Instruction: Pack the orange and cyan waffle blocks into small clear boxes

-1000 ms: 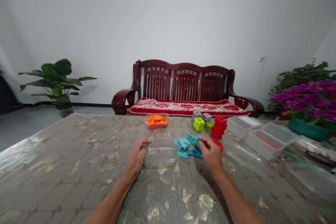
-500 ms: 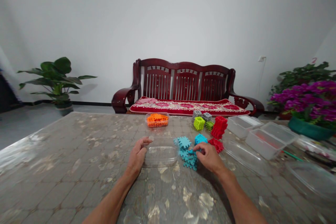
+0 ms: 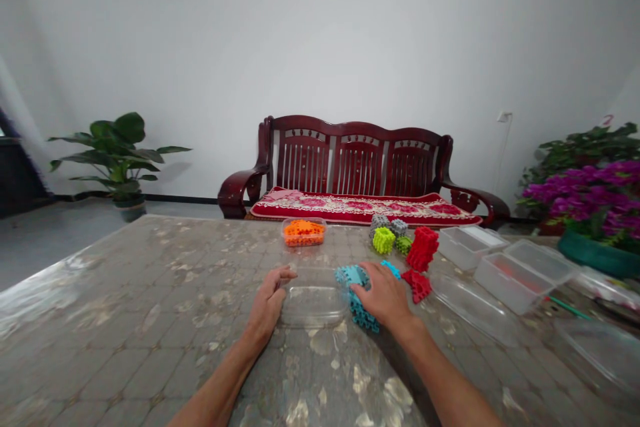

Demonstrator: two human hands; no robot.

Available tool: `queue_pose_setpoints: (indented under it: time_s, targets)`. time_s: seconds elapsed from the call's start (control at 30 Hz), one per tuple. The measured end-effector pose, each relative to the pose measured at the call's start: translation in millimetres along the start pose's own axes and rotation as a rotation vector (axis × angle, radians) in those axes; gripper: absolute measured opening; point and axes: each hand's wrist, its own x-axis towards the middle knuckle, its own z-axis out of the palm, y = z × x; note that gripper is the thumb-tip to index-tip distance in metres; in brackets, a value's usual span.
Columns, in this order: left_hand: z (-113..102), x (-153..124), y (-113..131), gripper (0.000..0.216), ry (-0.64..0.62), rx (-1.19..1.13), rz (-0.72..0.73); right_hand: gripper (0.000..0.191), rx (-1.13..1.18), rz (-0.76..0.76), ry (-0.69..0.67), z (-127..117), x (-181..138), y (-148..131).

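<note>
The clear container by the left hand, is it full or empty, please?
Empty: only the patterned tablecloth shows through the clear container.

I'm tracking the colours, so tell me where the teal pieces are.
In the head view, the teal pieces are just right of centre on the table, at the right hand, beside the right end of the clear tub.

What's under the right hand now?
Teal notched pieces show past the thumb side of the right hand, and a bright blue piece shows behind it. Whatever lies beneath the palm and curled fingers is covered.
</note>
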Motion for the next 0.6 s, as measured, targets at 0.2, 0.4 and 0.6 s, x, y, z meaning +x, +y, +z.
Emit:
queue_pose_setpoints:
  time_s: [0.2,0.4,0.6]
  targets:
    - [-2.4,-0.3,2.9,0.043,-0.019,0.006,0.008,0.043,-0.088,0.033,-0.080,0.2,3.5,1.3]
    - [0.4,-3.8,6.8,0.039,-0.057,0.013,-0.002,0.048,0.125,0.126,0.011,-16.7,7.3,1.1]
    - [5.6,-7.8,8.1,0.037,-0.066,0.044,0.028,0.041,0.382,-0.089,-0.174,-28.3,9.2,-29.2]
